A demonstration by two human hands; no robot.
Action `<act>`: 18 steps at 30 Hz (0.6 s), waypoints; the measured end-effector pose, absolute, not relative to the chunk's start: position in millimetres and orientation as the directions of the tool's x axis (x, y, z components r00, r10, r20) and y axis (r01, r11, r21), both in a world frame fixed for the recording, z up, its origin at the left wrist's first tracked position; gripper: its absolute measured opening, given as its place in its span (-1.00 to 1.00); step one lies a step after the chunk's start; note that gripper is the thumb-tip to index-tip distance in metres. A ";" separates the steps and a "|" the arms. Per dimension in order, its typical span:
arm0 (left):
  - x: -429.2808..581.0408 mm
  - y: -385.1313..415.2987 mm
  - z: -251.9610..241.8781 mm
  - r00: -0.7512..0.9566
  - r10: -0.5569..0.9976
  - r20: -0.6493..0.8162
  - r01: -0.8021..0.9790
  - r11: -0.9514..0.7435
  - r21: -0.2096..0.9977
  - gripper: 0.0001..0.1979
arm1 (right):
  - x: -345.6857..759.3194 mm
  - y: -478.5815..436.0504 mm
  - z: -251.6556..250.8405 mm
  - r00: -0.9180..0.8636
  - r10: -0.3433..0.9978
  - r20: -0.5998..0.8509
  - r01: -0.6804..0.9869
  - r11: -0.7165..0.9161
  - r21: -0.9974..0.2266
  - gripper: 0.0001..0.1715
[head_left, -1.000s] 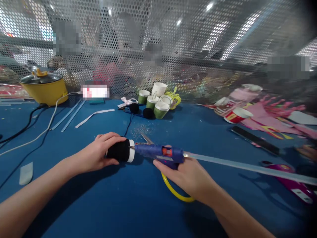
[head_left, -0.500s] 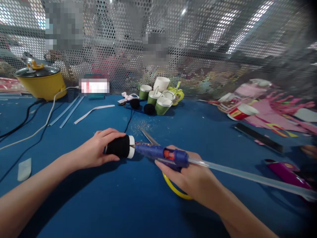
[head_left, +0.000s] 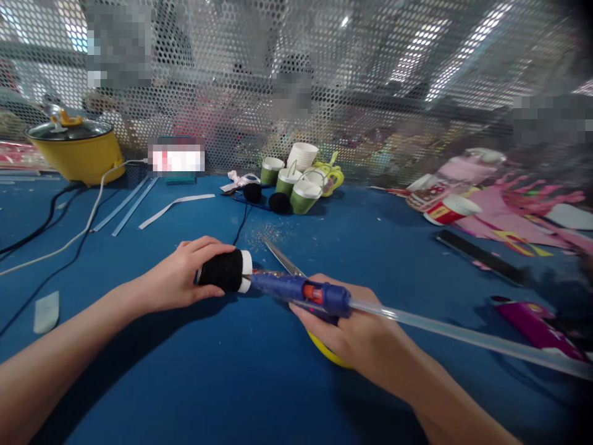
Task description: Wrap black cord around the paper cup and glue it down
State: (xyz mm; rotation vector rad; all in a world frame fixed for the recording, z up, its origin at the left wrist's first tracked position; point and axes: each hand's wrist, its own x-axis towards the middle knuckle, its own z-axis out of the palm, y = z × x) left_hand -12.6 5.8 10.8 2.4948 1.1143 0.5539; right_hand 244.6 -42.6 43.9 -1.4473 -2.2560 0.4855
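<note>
My left hand (head_left: 197, 272) is wrapped round a small white paper cup (head_left: 247, 271) held sideways, most of it covered in black yarn (head_left: 222, 272). A strand runs from it back toward two black yarn balls (head_left: 279, 203). My right hand (head_left: 354, 327) grips a blue hot glue gun (head_left: 301, 290), its nozzle at the cup's bare white band; whether it touches I cannot tell. From the gun's rear a long clear glue stick (head_left: 445, 324) sticks out. Partly hidden beneath my right hand lie scissors (head_left: 282, 254) with a yellow handle.
Green-wrapped cups (head_left: 306, 196) stand at the back beside a perforated metal screen (head_left: 222, 93). A yellow pot (head_left: 76, 154) with cables is at the left. On the right lie a black phone-like slab (head_left: 482, 256), a purple item (head_left: 537, 327) and pink craft pieces (head_left: 504, 204).
The glue gun has shifted very slightly left, its nozzle staying at the cup's white band. My left hand still holds the cup in nearly the same place.
</note>
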 end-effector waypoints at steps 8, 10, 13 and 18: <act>-12.4 5.1 9.4 0.639 0.729 0.246 0.611 -0.675 0.412 -0.51 | 242.1 -39.2 42.8 -0.308 0.939 0.149 0.774 0.339 -0.535 -0.89; -12.4 5.3 6.9 0.644 0.714 0.274 0.605 -0.695 0.388 -0.50 | 242.4 -37.8 41.4 -0.307 0.938 0.162 0.763 0.344 -0.548 -0.87; -12.2 5.3 4.1 0.648 0.695 0.310 0.592 -0.717 0.368 -0.50 | 242.4 -36.6 41.5 -0.320 0.928 0.191 0.769 0.372 -0.519 -0.86; -9.9 3.5 5.4 0.655 0.694 0.299 0.604 -0.719 0.345 -0.50 | 242.4 -35.0 42.9 -0.382 0.893 0.237 0.819 0.446 -0.361 -0.79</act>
